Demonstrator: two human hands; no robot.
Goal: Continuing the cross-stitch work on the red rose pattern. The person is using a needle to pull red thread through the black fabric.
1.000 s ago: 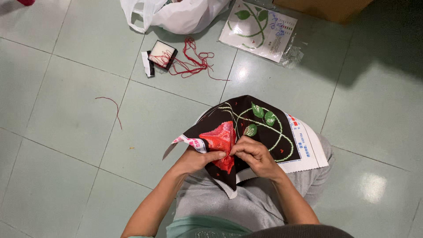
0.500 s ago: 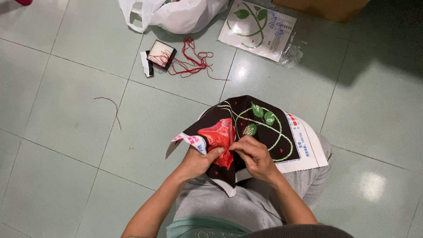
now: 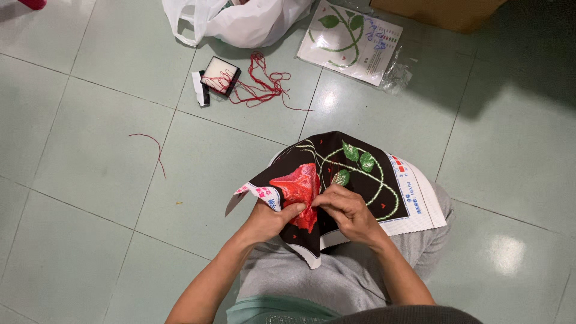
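Green floor tiles (image 3: pixel 90 168) surround the lap where black embroidery cloth (image 3: pixel 354 174) rests. Left hand (image 3: pixel 267 221) pinches its folded edge; right hand (image 3: pixel 348 210) seems to grip a needle, unseen. Loose red thread (image 3: pixel 258 87) could tangle.

A home, by the look of it. Pale green glossy floor tiles (image 3: pixel 90 150) carry a white plastic bag (image 3: pixel 240 21) and loose red thread (image 3: pixel 264 90).

Matt woven cloth (image 3: pixel 336 180), glossy floor tiles (image 3: pixel 90 150), crinkled plastic bag (image 3: pixel 240 21).
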